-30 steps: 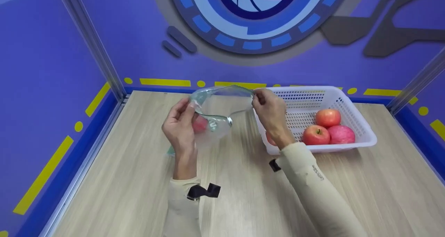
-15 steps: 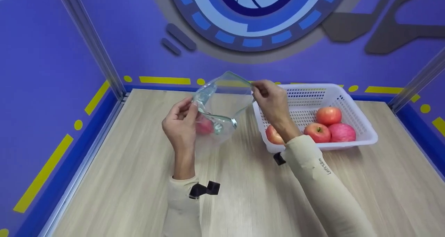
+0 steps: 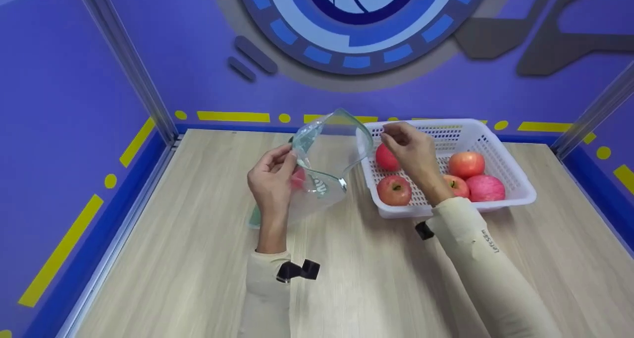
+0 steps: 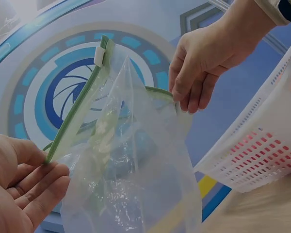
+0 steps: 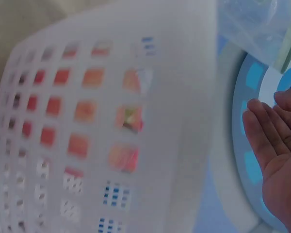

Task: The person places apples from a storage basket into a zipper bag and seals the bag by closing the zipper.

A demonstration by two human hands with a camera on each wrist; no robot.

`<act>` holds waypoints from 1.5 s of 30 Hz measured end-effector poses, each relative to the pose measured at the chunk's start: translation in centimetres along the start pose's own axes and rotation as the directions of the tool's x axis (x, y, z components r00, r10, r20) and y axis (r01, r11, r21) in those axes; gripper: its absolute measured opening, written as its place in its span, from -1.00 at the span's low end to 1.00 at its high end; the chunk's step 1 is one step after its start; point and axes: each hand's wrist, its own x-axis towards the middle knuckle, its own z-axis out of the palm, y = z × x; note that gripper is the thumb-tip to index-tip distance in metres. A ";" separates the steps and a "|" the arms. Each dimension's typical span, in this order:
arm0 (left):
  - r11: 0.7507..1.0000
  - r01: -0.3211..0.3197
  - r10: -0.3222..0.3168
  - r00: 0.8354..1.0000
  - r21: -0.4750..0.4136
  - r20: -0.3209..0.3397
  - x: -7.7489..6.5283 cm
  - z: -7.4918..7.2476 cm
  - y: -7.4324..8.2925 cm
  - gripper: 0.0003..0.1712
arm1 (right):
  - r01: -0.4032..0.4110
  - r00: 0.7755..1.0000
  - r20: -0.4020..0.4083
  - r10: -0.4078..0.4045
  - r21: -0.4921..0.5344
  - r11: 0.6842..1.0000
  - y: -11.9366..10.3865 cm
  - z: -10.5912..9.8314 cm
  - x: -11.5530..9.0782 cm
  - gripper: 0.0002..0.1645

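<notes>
A clear zip bag (image 3: pixel 329 152) with a green-edged mouth hangs spread wide in the middle of the head view. My left hand (image 3: pixel 271 182) pinches its left rim between thumb and fingers. Something red and round (image 3: pixel 298 178), probably an apple, shows through the plastic, partly hidden by that hand. Just right of the mouth, my right hand (image 3: pixel 411 149) is apart from the bag, over the left part of a white basket (image 3: pixel 520 192). Its fingers (image 5: pixel 269 128) are loosely bent and hold nothing. A red apple (image 3: pixel 386 158) in the basket lies beneath its fingertips.
Several more apples lie in the basket, among them one at the front left (image 3: pixel 395 190), an orange-red one (image 3: pixel 467 165) and a pink one (image 3: pixel 486 188). Wooden tabletop (image 3: pixel 188 258) surrounds it. A blue printed wall (image 3: pixel 198 80) stands behind.
My right hand has let go of the bag's right rim and moved right over the basket. The left hand has shifted slightly right with the bag. Apples at the basket's left are uncovered.
</notes>
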 end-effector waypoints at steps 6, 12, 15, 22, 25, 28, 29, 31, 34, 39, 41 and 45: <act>1.000 -0.003 0.003 1.000 0.015 0.017 0.0 0.4 -0.2 -0.78 | -0.062 0.998 0.018 0.062 0.010 0.998 2.0 -0.7 0.4 -0.64; 1.000 -0.007 0.007 1.000 0.022 0.014 -0.1 0.4 -0.2 -0.78 | -0.105 0.993 0.050 0.108 -0.061 0.993 3.8 -1.0 0.3 -0.55; 1.000 -0.006 0.006 1.000 0.022 0.014 -0.1 0.3 -0.1 -0.78 | -0.128 0.988 0.072 0.135 -0.094 0.987 4.6 -0.9 0.2 -0.50; 1.000 0.008 -0.008 1.000 0.009 0.012 -0.3 0.6 -0.1 -0.79 | -0.154 0.977 0.120 0.175 -0.164 0.974 6.6 -0.7 0.0 -0.42; 1.000 0.003 -0.003 1.000 0.018 0.011 -0.3 0.6 -0.1 -0.80 | -0.127 0.978 0.133 0.158 -0.214 0.969 7.1 -0.5 0.2 -0.40; 0.999 -0.001 0.000 1.000 0.033 0.010 -0.2 0.5 0.0 -0.80 | -0.120 0.975 0.152 0.161 -0.251 0.961 7.3 -0.4 0.4 -0.36; 0.999 0.002 -0.002 1.000 0.034 0.008 -0.2 0.5 0.0 -0.79 | -0.125 0.972 0.161 0.171 -0.263 0.957 7.4 -0.3 0.4 -0.34; 0.999 0.006 -0.007 1.000 0.036 0.007 -0.3 0.6 0.1 -0.79 | -0.146 0.961 0.188 0.202 -0.273 0.951 7.6 -0.3 0.5 -0.30; 0.999 0.008 -0.008 1.000 0.031 0.008 -0.4 0.6 0.1 -0.79 | -0.170 0.941 0.236 0.241 -0.286 0.943 7.9 -0.3 0.5 -0.26; 1.000 0.004 -0.005 1.000 0.024 0.012 -0.6 0.5 0.0 -0.79 | -0.164 0.924 0.290 0.250 -0.291 0.943 8.1 -0.3 0.3 -0.26; 1.000 0.004 -0.005 1.000 0.023 0.013 -0.6 0.5 0.0 -0.79 | -0.167 0.923 0.288 0.253 -0.293 0.941 8.1 -0.3 0.2 -0.31; 1.000 0.005 -0.005 1.000 0.030 0.019 -0.6 0.6 0.2 -0.79 | -0.172 0.928 0.270 0.257 -0.301 0.938 8.0 -0.2 0.1 -0.41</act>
